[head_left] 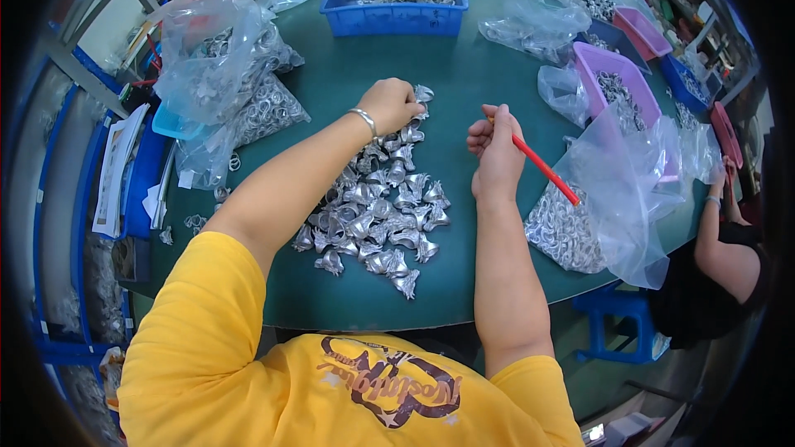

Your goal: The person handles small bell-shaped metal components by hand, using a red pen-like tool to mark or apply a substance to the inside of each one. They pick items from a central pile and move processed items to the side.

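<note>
Red stick [545,170] in R hand [497,153] — L hand [389,105] on metal parts [377,211].

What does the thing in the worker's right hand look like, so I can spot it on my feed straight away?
Start at the round green table and find the heap of small silvery metal pieces at its middle. Just right of the heap, the right hand is closed around a thin red stick that slants down toward a clear bag. It is the only slim red rod among silvery parts.

The left hand [389,105] is stretched forward with the arm almost straight, fingers curled down into a loose fist. The right hand [495,151] is raised on a bent forearm, fingers closed tightly.
</note>
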{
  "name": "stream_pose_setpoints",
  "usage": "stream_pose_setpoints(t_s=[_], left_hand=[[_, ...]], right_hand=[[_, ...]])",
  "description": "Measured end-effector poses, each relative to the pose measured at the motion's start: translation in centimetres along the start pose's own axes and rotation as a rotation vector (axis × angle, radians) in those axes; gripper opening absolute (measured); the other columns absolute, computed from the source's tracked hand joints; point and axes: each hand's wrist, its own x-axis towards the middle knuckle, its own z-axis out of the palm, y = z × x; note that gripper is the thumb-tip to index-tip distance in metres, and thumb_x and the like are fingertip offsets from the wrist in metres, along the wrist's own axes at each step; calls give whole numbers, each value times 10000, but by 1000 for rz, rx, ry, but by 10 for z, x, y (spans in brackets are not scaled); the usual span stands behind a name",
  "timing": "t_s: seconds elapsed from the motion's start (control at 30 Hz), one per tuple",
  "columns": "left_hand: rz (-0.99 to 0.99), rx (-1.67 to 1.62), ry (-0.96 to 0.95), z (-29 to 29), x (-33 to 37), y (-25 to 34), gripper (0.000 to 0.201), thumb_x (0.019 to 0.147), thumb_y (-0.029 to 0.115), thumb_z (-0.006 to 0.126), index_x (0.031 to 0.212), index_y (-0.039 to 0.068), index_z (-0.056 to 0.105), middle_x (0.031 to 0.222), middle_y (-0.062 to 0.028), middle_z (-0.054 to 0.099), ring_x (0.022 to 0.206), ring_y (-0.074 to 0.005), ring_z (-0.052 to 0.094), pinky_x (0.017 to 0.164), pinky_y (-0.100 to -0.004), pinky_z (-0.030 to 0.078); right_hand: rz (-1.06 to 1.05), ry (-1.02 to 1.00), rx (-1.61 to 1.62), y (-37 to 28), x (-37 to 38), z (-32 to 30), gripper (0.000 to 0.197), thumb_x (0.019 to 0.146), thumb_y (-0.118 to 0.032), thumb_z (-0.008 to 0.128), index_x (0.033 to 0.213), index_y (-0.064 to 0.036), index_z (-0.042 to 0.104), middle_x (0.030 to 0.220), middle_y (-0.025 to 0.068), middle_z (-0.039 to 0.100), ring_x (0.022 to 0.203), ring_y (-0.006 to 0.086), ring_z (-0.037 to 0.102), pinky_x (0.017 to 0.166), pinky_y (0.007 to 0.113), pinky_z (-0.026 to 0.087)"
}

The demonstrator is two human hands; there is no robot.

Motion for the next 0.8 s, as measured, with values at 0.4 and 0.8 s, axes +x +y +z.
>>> stream_pose_setpoints(t_s=[0.4,0.8], left_hand=[[308,-174,-187,-45,-25,4,175,804,191,683,866,33,639,891,-81,635,884,-216,623,759,-318,480],[263,4,-5,5,6,-34,187,815,217,649,807,30,668,946,-124,626,937,-288,581,830,-370,459]], right_hand=[[-60,-113,-88,2,-7,6,331,963,-323,458,952,-18,586,653,10,560,578,75,503,538,216,406],[-18,-160,-113,8,-4,6,272,939,-245,477,964,2,586,654,4,526,567,62,467,508,207,377]])
